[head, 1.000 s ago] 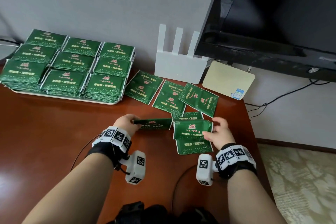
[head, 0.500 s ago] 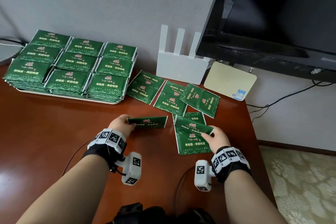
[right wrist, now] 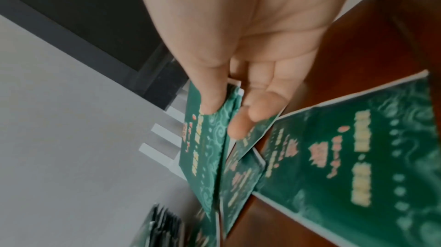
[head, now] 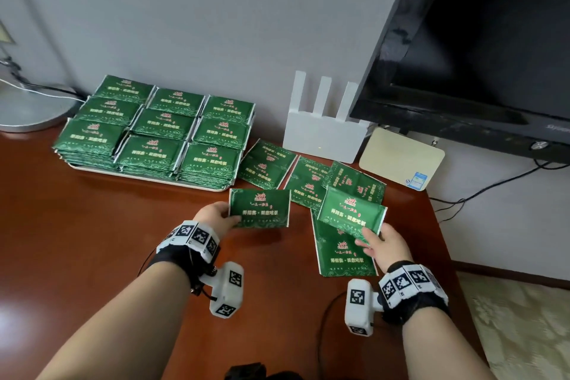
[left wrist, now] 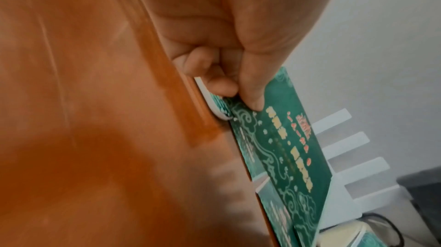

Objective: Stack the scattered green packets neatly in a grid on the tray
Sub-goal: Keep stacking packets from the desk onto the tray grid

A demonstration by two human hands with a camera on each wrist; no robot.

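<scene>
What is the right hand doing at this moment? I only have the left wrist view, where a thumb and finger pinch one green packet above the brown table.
Observer: The right hand pinches a second green packet by its near edge, tilted above the loose ones.
Operator: How far along is the tray?
Observer: The tray carries a three-by-three grid of packet stacks.
Operator: How many still need stacking?
Observer: At least four loose packets lie flat on the table, right of the left-hand packet; some overlap.
</scene>
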